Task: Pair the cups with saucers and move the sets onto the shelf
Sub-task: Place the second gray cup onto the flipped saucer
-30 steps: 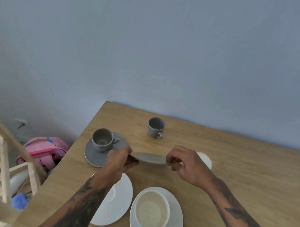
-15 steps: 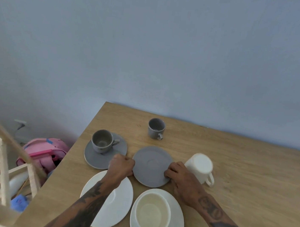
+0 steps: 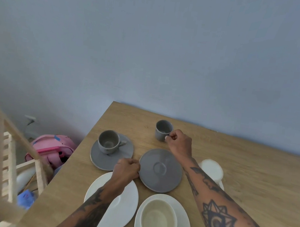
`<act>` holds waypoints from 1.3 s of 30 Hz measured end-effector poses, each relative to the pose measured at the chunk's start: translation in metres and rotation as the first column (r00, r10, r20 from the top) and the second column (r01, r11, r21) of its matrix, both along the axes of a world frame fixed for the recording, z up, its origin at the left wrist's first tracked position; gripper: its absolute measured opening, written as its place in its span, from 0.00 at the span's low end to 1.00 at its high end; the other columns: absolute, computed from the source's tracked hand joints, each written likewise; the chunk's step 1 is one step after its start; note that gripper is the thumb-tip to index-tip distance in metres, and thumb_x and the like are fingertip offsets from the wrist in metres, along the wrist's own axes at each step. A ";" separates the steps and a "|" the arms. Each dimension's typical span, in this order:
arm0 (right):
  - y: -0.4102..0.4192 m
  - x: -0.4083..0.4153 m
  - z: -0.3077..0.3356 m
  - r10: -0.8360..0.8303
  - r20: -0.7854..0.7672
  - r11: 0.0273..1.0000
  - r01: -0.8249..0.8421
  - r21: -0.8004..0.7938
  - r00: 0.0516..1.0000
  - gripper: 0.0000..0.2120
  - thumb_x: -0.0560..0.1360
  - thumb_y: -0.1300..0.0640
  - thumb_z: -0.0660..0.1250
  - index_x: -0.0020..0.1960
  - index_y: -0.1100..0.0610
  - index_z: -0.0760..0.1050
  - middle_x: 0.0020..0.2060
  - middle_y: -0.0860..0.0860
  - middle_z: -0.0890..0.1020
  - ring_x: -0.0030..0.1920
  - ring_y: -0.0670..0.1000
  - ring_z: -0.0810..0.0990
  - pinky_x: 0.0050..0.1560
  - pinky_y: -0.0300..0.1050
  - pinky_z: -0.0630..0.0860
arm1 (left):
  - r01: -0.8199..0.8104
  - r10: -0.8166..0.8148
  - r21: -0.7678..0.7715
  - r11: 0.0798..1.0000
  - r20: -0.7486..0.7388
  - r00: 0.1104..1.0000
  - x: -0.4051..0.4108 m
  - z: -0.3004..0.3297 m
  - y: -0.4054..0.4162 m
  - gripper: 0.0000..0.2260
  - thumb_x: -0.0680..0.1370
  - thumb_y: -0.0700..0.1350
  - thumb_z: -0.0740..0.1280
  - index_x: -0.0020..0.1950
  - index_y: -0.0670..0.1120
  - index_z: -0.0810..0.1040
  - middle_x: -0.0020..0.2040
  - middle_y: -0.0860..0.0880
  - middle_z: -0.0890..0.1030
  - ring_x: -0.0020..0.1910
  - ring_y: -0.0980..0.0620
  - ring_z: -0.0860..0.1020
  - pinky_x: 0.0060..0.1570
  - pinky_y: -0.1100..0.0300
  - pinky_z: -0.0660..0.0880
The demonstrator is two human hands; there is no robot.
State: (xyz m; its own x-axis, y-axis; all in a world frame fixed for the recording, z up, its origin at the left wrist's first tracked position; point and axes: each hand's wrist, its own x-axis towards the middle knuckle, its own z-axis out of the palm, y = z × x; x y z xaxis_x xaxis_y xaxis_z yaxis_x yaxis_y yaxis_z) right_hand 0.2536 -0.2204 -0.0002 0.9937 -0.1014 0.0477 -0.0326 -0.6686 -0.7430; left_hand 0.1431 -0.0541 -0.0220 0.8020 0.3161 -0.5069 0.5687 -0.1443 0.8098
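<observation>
A lone grey cup (image 3: pixel 162 130) stands at the back of the wooden table (image 3: pixel 250 172). My right hand (image 3: pixel 179 140) pinches its handle. An empty grey saucer (image 3: pixel 160 170) lies in the middle, and my left hand (image 3: pixel 126 170) grips its left rim. To the left, another grey cup (image 3: pixel 108 142) sits on its grey saucer (image 3: pixel 111 160). Near me a white cup (image 3: pixel 158 220) rests on a white saucer (image 3: pixel 184 226). An empty white saucer (image 3: pixel 117 206) lies under my left forearm. An upturned white cup (image 3: pixel 211 170) is partly hidden by my right arm.
A pale wooden slatted shelf (image 3: pixel 2 153) stands to the left of the table, below its level. On the floor between shelf and table lie a pink bag (image 3: pixel 53 145), a white bottle (image 3: pixel 25 176) and something blue (image 3: pixel 25 197). A grey-blue wall runs behind the table.
The grey saucer, held in the air by both hands, was set down on the table. My right hand then left its rim and reached back to the lone grey cup's handle.
</observation>
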 end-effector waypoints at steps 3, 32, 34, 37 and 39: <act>0.004 0.002 -0.005 0.001 0.012 1.000 -0.001 0.002 1.000 0.05 0.73 0.61 0.72 0.47 0.62 0.81 0.42 0.55 0.84 0.43 0.53 0.82 0.42 0.40 0.74 | 0.007 -0.007 0.005 1.000 -0.003 1.000 0.000 0.000 0.001 0.11 0.79 0.39 0.66 0.59 0.41 0.84 0.48 0.47 0.85 0.45 0.52 0.84 0.44 0.61 0.82; -0.040 -0.130 -0.026 0.105 0.249 0.994 -0.112 0.015 0.963 0.06 0.72 0.66 0.74 0.43 0.57 0.80 0.37 0.50 0.83 0.39 0.45 0.82 0.39 0.32 0.78 | 0.114 -0.115 -0.015 0.993 -0.055 0.992 0.002 0.002 0.008 0.14 0.78 0.36 0.65 0.62 0.41 0.83 0.50 0.45 0.86 0.51 0.48 0.84 0.58 0.49 0.81; -0.040 -0.131 -0.026 0.120 0.242 0.992 -0.127 0.013 0.963 0.05 0.73 0.65 0.73 0.44 0.57 0.80 0.38 0.50 0.83 0.40 0.45 0.82 0.41 0.39 0.80 | 0.146 -0.145 0.015 0.989 -0.051 0.988 -0.003 0.007 0.009 0.15 0.78 0.37 0.66 0.64 0.41 0.82 0.54 0.44 0.85 0.53 0.48 0.84 0.60 0.49 0.80; -0.039 -0.132 -0.019 0.136 0.164 0.989 -0.143 0.030 0.977 0.04 0.74 0.61 0.73 0.48 0.58 0.81 0.43 0.51 0.83 0.42 0.47 0.83 0.41 0.39 0.81 | 0.204 -0.206 0.103 0.974 0.009 0.978 -0.016 0.018 0.015 0.16 0.79 0.39 0.67 0.67 0.42 0.80 0.56 0.46 0.84 0.54 0.48 0.83 0.61 0.49 0.80; -0.040 -0.140 -0.012 0.080 0.111 0.994 -0.087 0.068 0.991 0.10 0.74 0.58 0.74 0.54 0.57 0.80 0.48 0.49 0.82 0.43 0.44 0.83 0.38 0.30 0.77 | 0.226 -0.239 0.131 0.965 0.093 0.967 -0.031 0.026 0.022 0.15 0.79 0.40 0.67 0.66 0.42 0.80 0.53 0.48 0.84 0.52 0.49 0.84 0.60 0.48 0.80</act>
